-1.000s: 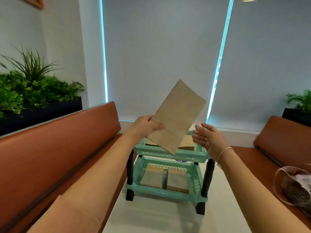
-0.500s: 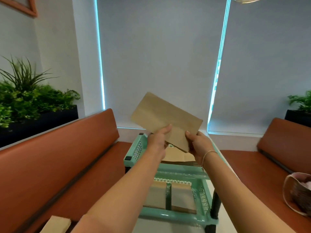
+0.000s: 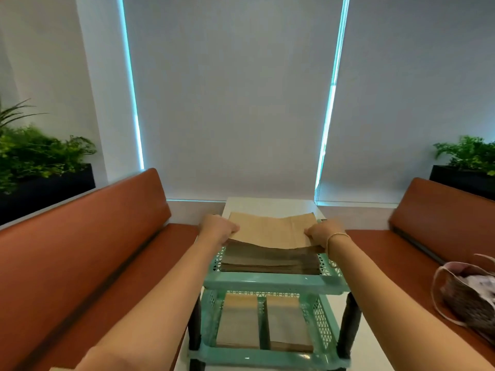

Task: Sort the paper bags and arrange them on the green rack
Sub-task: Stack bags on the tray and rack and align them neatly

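A green two-tier plastic rack (image 3: 276, 283) stands on a white table. On its top tier lies a stack of brown paper bags (image 3: 270, 259). The uppermost brown paper bag (image 3: 270, 231) lies flat on that stack. My left hand (image 3: 218, 226) grips its left edge and my right hand (image 3: 320, 231) grips its right edge. The lower tier holds two smaller stacks of paper bags (image 3: 238, 319) side by side, the right one (image 3: 288, 322) next to the left.
Orange benches flank the white table (image 3: 267, 206), one on the left (image 3: 88, 236) and one on the right (image 3: 439, 218). A woven bag (image 3: 468, 293) sits on the right bench. Planters with green plants (image 3: 40, 156) stand behind both benches. Grey blinds cover the windows.
The paper bag was held up in the air by my left hand, then taken by both hands, and now lies lowered flat onto the top-tier stack. My view has tilted down and closer.
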`<state>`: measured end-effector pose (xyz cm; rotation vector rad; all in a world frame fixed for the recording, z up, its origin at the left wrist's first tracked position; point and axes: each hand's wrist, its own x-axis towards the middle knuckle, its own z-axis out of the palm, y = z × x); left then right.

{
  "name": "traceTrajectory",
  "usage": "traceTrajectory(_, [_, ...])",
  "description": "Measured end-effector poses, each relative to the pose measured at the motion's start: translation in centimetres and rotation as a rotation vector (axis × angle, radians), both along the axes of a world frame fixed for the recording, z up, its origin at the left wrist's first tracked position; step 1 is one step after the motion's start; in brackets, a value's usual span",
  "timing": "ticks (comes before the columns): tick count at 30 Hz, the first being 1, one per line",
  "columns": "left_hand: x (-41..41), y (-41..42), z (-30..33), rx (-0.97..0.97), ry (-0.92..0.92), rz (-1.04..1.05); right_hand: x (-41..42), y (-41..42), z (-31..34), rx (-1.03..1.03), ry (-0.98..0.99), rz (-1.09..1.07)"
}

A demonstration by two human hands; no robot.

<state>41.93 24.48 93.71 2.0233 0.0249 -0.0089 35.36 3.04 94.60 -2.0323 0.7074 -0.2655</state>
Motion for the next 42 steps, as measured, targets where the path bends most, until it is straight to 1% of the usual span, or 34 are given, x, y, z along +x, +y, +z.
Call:
traceTrajectory(2, [-0.3, 0.0, -0.1, 0.283, -0.023, 0.011, 0.1, 0.3, -0.5, -0.140, 0.087, -0.008])
traceTrajectory(3, [-0.5, 0.0, -0.2, 0.345, -0.019, 0.025, 0.0, 0.5, -0.7, -0.196, 0.115, -0.008])
traceTrajectory(5, [-0.5, 0.0, -0.4, 0.397, 0.014, 0.040, 0.0, 0.8, -1.0, -0.254, 0.148, -0.002])
traceTrajectory(8, [-0.5, -0.2, -1.0, 0.478, 0.021, 0.047, 0.2, 1.1, -1.5, -0.270, 0.134, -0.006])
traceTrajectory(12, [-0.3, -0.6, -1.9, 0.487, 0.018, 0.035, 0.6, 1.2, -1.8, -0.309, 0.150, -0.009])
traceTrajectory(16, [-0.6, -1.0, -2.0, 0.541, -0.016, 0.018, 0.7, 1.3, -2.0, -0.320, 0.174, 0.011])
traceTrajectory(20, [-0.9, -1.3, -2.2, 0.589, 0.002, -0.008, 0.5, 1.4, -2.1, -0.336, 0.192, 0.012])
traceTrajectory(27, [-1.3, -1.5, -2.0, 0.587, 0.053, -0.061, 0.3, 1.6, -1.9, -0.346, 0.258, 0.023])
traceTrajectory(35, [-1.7, -2.1, -2.5, 0.675, 0.023, -0.079, 0.1, 1.6, -2.4, -0.366, 0.277, 0.017])
traceTrajectory(39, [-2.1, -2.0, -2.4, 0.786, -0.021, -0.147, -0.1, 1.7, -2.7, -0.339, 0.268, 0.016])
traceTrajectory(42, [-2.4, -1.9, -2.1, 0.811, -0.036, -0.176, -0.5, 1.9, -2.5, -0.329, 0.252, 0.027])
